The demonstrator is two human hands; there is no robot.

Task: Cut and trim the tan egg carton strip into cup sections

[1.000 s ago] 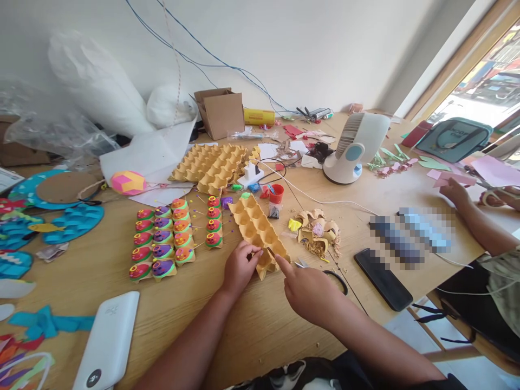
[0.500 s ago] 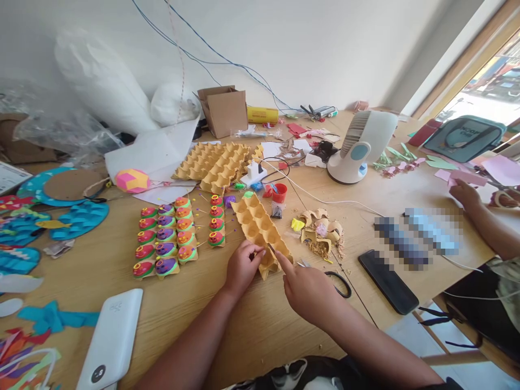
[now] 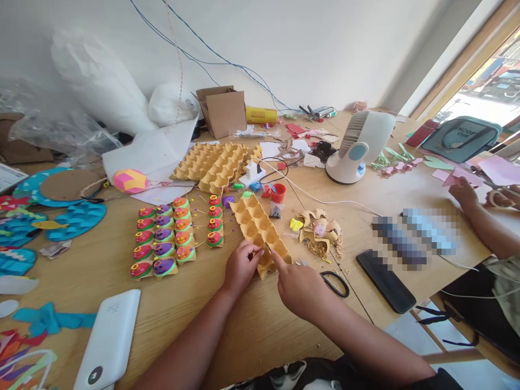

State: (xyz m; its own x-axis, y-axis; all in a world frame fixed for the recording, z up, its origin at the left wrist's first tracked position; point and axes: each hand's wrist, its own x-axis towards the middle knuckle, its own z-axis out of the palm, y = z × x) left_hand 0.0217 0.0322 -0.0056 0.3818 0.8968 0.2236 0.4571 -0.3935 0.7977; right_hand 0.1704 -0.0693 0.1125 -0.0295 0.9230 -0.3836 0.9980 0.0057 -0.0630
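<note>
A strip of yellow-brown egg tray [image 3: 254,216] lies slantwise on the table in front of me. At its near left edge, my left hand [image 3: 239,265] is closed, fingertips pinching the rim. My right hand [image 3: 303,287] reaches over the near end from the right, index finger stretched along a thin dark-tipped tool [image 3: 267,247] that points into the cups. The other fingers curl underneath, and most of the tool is hidden. Beside the right hand lie scissors with a black handle loop [image 3: 336,284]. Left of the strip stand rows of painted egg-cup figures [image 3: 163,235].
Torn tray scraps [image 3: 320,233] lie right of the strip, near a red cup [image 3: 278,192]. More egg trays [image 3: 215,162], a white fan [image 3: 359,146] and a cardboard box [image 3: 221,111] stand behind. A black phone [image 3: 385,280] lies right, a power bank [image 3: 109,338] left. Another person's hand [image 3: 465,195] holds pink paper.
My right hand has shifted slightly left and down along the strip, with the index fingertip lower. The left hand keeps its place at the edge. The view has moved a little.
</note>
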